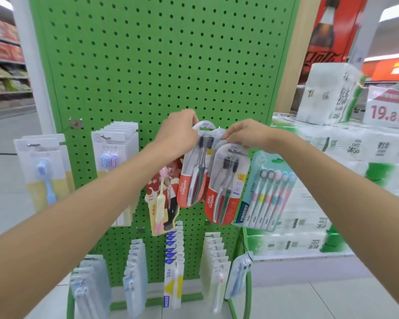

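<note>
We pinched the hang tab of one Colgate pack point(194, 178) with our left hand point(177, 132), fingers curled over its top. Our right hand point(244, 134) pinched the tab of the second Colgate pack point(226, 192) just beside it. Both packs hung before the green pegboard point(161, 65). We judged each slot should meet its hook squarely, one pack at a time; the hook was hidden. The packs were glossy, rounded clear blisters on red card, and the board was flat and perforated.
</note>
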Available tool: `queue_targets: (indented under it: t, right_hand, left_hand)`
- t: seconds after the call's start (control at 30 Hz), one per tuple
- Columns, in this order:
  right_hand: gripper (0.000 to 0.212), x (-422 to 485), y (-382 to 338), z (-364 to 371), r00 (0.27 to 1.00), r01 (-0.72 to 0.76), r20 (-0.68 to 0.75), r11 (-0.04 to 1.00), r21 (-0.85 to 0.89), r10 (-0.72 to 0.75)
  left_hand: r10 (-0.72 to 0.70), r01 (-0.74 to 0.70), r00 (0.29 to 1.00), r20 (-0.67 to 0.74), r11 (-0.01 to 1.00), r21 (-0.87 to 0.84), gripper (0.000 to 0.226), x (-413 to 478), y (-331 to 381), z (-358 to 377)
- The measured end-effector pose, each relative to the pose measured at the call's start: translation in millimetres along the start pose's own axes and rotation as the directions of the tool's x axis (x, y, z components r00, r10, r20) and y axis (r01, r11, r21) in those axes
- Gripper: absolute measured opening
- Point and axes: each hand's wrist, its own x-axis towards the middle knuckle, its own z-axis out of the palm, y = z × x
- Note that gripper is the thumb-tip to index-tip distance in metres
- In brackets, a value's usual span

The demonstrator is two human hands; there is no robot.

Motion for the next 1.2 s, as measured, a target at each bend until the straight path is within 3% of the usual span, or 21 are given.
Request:
queue_targets:
  t: [0.23, 0.5, 1.07, 1.2]
  right_hand:
    - [0.015, 5.8, 3.5, -2.4, 0.999, -0.024, 0.035, 0.999, 0.043, 0.022]
    - [0.018, 11.6, 9.6, 0.7, 0.999, -0.012, 0.044, 0.998, 0.069, 0.009]
    - [0.032, 11.2, 11.3, 9.8, 1.0, -0.011, 0.013, 0.994, 0.11, 0.01]
    - [0.035, 10.1, 10.7, 11.0, 1.0, -0.009, -0.005, 0.994, 0.113, 0.01]
  left_hand:
    - [0.016, -0.016, 0.998, -0.059, 1.0, 0.007, 0.019, 4.8, -3.6, -5.6]
    - [0.027, -0.027, 0.998, 0.058, 1.0, -0.005, 0.019, 2.9, 4.0, 3.2]
    - [0.046, -0.046, 0.995, -0.083, 0.999, 0.009, 0.016, 8.6, -1.9, 3.7]
    - [0.028, -0.027, 1.0, 0.006, 0.999, -0.036, 0.017, 2.5, 6.3, 9.0]
